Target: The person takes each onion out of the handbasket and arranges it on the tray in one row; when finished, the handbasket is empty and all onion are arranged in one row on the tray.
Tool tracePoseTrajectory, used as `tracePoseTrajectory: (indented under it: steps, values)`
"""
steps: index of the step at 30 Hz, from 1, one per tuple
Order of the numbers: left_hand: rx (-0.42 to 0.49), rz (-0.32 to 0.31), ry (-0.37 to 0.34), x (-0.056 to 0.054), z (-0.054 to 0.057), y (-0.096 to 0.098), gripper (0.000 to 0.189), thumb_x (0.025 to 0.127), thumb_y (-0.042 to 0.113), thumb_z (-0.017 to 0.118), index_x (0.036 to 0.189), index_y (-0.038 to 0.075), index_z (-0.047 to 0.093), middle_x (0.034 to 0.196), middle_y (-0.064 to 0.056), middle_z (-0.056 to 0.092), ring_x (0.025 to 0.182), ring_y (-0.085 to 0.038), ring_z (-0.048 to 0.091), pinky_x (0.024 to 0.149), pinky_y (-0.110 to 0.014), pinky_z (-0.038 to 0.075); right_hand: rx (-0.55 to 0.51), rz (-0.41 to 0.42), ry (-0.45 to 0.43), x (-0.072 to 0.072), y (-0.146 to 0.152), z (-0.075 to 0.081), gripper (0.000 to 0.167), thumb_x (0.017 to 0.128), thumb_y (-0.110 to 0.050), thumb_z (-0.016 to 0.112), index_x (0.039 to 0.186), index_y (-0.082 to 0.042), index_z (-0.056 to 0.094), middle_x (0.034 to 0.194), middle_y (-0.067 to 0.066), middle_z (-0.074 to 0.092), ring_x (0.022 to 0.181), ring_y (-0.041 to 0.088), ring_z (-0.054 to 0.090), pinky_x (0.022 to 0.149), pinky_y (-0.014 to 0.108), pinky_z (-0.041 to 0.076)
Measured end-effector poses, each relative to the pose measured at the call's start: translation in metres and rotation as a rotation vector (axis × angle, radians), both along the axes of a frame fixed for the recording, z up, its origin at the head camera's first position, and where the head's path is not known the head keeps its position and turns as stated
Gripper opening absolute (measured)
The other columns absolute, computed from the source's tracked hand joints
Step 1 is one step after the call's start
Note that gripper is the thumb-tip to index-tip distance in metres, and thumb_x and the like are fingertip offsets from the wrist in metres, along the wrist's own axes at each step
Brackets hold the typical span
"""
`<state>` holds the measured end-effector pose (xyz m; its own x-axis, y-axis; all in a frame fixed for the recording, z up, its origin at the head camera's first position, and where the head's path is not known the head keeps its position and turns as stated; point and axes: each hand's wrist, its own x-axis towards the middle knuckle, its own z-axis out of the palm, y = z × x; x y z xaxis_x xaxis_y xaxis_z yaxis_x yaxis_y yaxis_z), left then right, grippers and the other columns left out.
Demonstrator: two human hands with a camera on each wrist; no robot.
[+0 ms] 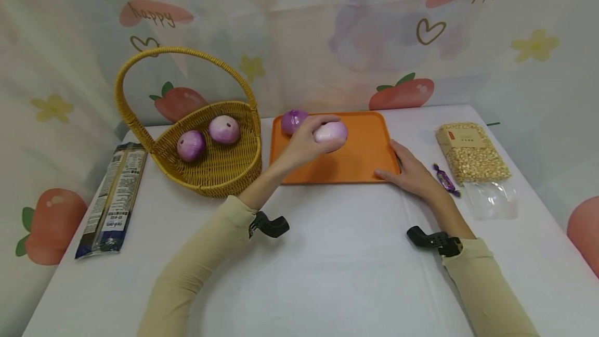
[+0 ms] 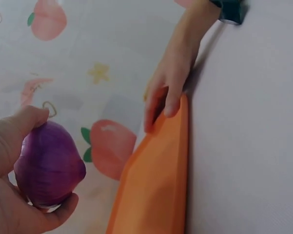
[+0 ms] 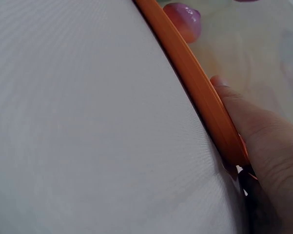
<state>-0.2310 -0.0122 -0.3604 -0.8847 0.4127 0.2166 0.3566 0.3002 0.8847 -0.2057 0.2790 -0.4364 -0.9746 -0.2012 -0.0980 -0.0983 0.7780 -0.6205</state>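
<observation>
My left hand (image 1: 305,143) grips a purple onion (image 1: 332,132) between thumb and fingers, held up over the orange tray (image 1: 362,157). The left wrist view shows this onion's pointed tip facing away from the palm. Another purple onion (image 1: 293,121) lies at the tray's back left, partly behind the left hand. My right hand (image 1: 413,171) holds the tray by its front right corner, thumb at the front rim and fingers along the right side. In the right wrist view the thumb (image 3: 256,124) lies against the tray's edge; the other fingers are mostly hidden.
A wicker basket (image 1: 229,183) with a tall handle stands left of the tray and contains two onions (image 1: 224,129). A long flat packet (image 1: 112,199) lies at far left. On the right are a purple-wrapped candy (image 1: 446,180) and a bag of yellow kernels (image 1: 474,157).
</observation>
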Motion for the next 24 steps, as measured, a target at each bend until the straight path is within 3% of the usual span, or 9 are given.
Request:
tracePoseTrajectory:
  steps: [8,16,24]
  values:
    - [-0.13,0.086,0.03,-0.02,-0.01,0.031,0.053,0.081,0.035,0.077,0.129,0.02,0.061,0.13,-0.002,0.057,0.114,-0.018,0.049,0.092,-0.033,0.048,-0.018,0.005,0.011,0.001,0.001,-0.001,0.102,0.087,-0.049,0.067,0.156,-0.005,0.006,0.162,0.023,0.011,0.149,0.042,0.012,0.118,0.059,0.014]
    - [-0.272,0.128,0.089,-0.042,-0.013,0.059,0.051,0.082,0.039,0.075,0.128,0.022,0.06,0.128,-0.004,0.056,0.115,-0.02,0.047,0.091,-0.034,0.044,-0.027,0.006,0.023,-0.001,0.002,-0.001,0.101,0.087,-0.047,0.068,0.156,-0.005,0.007,0.161,0.023,0.013,0.149,0.042,0.013,0.118,0.059,0.014]
    - [-0.305,0.151,0.069,-0.058,-0.021,0.075,0.052,0.082,0.038,0.073,0.129,0.021,0.059,0.131,-0.006,0.053,0.12,-0.023,0.044,0.092,-0.034,0.043,-0.036,0.014,0.035,0.001,0.002,-0.001,0.1,0.087,-0.046,0.068,0.156,-0.004,0.008,0.161,0.024,0.014,0.148,0.043,0.014,0.118,0.059,0.015]
